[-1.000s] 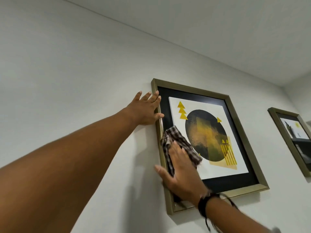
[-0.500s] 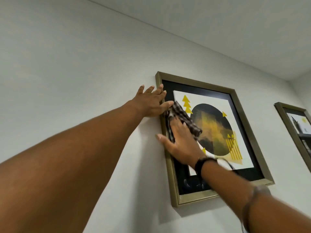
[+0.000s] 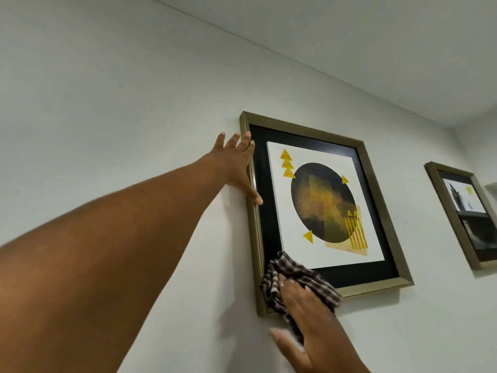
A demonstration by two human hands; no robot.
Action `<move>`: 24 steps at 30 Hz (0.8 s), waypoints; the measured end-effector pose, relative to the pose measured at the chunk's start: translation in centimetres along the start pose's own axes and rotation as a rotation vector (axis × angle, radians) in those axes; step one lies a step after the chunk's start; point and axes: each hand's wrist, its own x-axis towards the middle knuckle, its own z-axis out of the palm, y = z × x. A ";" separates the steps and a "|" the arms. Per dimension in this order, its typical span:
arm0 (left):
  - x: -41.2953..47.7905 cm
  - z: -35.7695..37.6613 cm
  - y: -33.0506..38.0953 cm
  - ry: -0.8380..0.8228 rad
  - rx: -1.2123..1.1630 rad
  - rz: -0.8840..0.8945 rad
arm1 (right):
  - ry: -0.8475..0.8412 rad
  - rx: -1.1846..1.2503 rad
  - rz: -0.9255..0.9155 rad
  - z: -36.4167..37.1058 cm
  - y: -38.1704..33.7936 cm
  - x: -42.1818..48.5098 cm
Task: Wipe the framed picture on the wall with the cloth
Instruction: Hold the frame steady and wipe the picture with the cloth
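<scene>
The framed picture [image 3: 376,200] hangs on the white wall, a gold-coloured frame around a black mat and a print of a dark circle with yellow triangles. My left hand [image 3: 236,165] lies flat against the frame's left edge, fingers spread, thumb on the frame. My right hand [image 3: 309,327] presses a brown-and-white checked cloth [image 3: 293,273] flat against the frame's lower left corner. The cloth covers that corner and part of the bottom rail.
A second gold-framed picture [image 3: 462,214] hangs further right on the same wall, cut off by the image edge. The ceiling [image 3: 349,36] meets the wall just above. Bare white wall [image 3: 107,117] stretches to the left.
My right hand has slid the cloth down from the upper left of the picture to the lower left corner. The left hand stays on the frame's left edge.
</scene>
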 end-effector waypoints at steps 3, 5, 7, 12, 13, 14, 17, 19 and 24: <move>-0.1 -0.3 0.2 -0.017 -0.020 -0.019 | 0.116 0.030 0.087 0.1 2.6 -1.7; -0.1 -0.3 0.4 -0.024 -0.021 -0.031 | 0.167 0.054 0.207 -0.3 4.7 -2.1; 0.0 -0.2 0.5 -0.026 -0.014 -0.037 | 0.192 0.096 0.340 -1.0 6.8 -1.8; -0.1 0.1 0.4 -0.005 -0.031 -0.030 | 0.165 0.241 0.642 -1.2 9.3 0.3; -0.1 0.0 0.1 0.001 -0.028 -0.034 | 0.175 0.239 0.685 -0.8 8.8 1.0; -0.1 0.1 0.4 -0.003 -0.030 -0.026 | 0.191 0.225 0.723 -0.1 8.1 0.9; -0.1 0.0 0.3 0.003 -0.029 -0.033 | 0.250 0.196 0.680 1.0 3.8 1.3; 0.0 0.1 0.1 -0.003 -0.044 -0.033 | 0.265 0.228 0.599 1.6 0.4 0.9; 0.0 0.1 0.2 -0.005 -0.050 -0.031 | 0.265 0.334 0.348 2.5 -7.3 -0.7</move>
